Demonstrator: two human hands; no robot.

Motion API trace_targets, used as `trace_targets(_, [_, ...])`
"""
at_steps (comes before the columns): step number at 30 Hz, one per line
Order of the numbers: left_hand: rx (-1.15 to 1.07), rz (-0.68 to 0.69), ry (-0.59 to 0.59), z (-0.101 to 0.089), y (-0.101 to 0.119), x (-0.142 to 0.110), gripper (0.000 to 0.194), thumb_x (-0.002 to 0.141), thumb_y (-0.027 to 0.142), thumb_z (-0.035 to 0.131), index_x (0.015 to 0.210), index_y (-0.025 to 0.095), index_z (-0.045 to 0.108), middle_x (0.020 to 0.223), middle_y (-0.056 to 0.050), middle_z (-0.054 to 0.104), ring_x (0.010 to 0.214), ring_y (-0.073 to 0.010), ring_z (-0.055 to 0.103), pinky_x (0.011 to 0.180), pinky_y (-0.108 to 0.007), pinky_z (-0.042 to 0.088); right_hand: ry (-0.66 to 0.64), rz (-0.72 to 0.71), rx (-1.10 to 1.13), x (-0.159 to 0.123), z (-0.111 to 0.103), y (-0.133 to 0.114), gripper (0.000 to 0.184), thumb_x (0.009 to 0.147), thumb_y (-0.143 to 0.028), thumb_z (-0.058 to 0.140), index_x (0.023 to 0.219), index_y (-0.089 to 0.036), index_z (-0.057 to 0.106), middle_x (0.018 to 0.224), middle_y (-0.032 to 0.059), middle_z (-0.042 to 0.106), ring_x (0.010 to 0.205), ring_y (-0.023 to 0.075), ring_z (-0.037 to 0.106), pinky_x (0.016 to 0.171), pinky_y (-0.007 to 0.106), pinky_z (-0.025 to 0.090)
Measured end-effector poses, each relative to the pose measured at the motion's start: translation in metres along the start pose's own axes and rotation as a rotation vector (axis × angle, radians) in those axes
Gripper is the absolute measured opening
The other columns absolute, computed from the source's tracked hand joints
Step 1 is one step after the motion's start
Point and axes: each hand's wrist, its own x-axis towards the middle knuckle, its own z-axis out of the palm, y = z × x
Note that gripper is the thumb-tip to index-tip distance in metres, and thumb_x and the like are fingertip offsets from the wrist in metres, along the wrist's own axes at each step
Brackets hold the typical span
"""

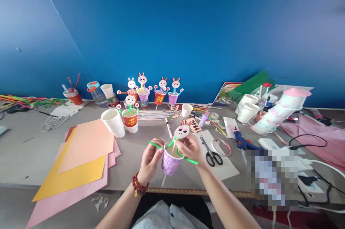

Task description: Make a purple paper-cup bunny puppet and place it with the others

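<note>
Purple-streaked paper wraps the tapering cup (pixel 171 166), which stands nearly upright at lower centre of the frame, between the left hand (pixel 151 157) and the right hand (pixel 192 147), above the worktop's (pixel 129 177) front edge. Nearer the right hand, a flat, round white rabbit face (pixel 182 131) sits just above its fingers, pinched narrow on a bent green strip (pixel 192 161); the left fingers close on another green strip (pixel 154 144) by the rim, while a pale stick (pixel 163 180) slants out lower left beneath.

No text legible: gold characters on red front cup (pixel 129 118) and red back cup (pixel 159 97) too small.
</note>
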Motion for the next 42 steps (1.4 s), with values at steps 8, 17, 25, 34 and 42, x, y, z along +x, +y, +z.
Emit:
trace_targets(8, [-0.186, -0.141, 0.032, 0.002, -0.01, -0.007, 0.014, 0.095, 0.031, 0.058, 0.1, 0.019, 0.064, 0.102, -0.006, 0.056, 0.098, -0.0184, 0.055, 0.092, -0.031, 0.046, -0.029, -0.035, -0.015, 0.001, -0.002, -0.004, 0.005, 0.081, -0.023, 0.065, 0.078, -0.019, 0.064, 0.066, 0.0016, 0.063, 0.053, 0.013, 0.057, 0.051, 0.023, 0.047])
trace_targets(17, [0.214, 0.027, -0.113, -0.008, 0.008, 0.002, 0.012, 0.095, 0.028, 0.057, 0.094, 0.018, 0.064, 0.093, -0.006, 0.06, 0.092, -0.0191, 0.057, 0.088, -0.032, 0.046, -0.073, -0.048, -0.038, 0.003, -0.005, 0.009, 0.006, 0.081, -0.024, 0.067, 0.08, -0.018, 0.064, 0.066, 0.0012, 0.061, 0.056, 0.0134, 0.056, 0.053, 0.023, 0.047])
trace_targets(25, [-0.111, -0.295, -0.164, -0.007, 0.001, -0.004, 0.051, 0.094, 0.054, 0.052, 0.131, 0.018, 0.057, 0.126, -0.014, 0.062, 0.115, -0.0277, 0.059, 0.099, -0.039, 0.047, -0.134, -0.008, 0.02, 0.005, -0.003, 0.011, 0.015, 0.081, -0.033, 0.072, 0.085, -0.02, 0.068, 0.079, 0.0045, 0.068, 0.066, 0.0172, 0.062, 0.061, 0.027, 0.052])
trace_targets(34, [-0.2, -0.305, -0.07, -0.003, -0.006, -0.013, 0.065, 0.081, 0.037, 0.076, 0.139, 0.023, 0.049, 0.129, -0.011, 0.062, 0.116, -0.0266, 0.058, 0.099, -0.035, 0.046, -0.091, 0.131, 0.229, -0.016, -0.009, 0.023, 0.027, 0.096, -0.044, 0.052, 0.104, -0.022, 0.066, 0.103, 0.0079, 0.065, 0.092, 0.0219, 0.065, 0.086, 0.036, 0.055])
trace_targets(42, [-0.244, -0.329, 0.002, -0.002, -0.016, -0.015, 0.06, 0.082, 0.039, 0.074, 0.135, 0.026, 0.05, 0.126, -0.009, 0.062, 0.112, -0.0244, 0.059, 0.097, -0.035, 0.047, -0.012, -0.059, 0.146, -0.051, -0.003, 0.021, 0.006, 0.094, -0.025, 0.061, 0.097, -0.024, 0.066, 0.094, 0.0056, 0.059, 0.09, 0.0195, 0.061, 0.078, 0.031, 0.054])
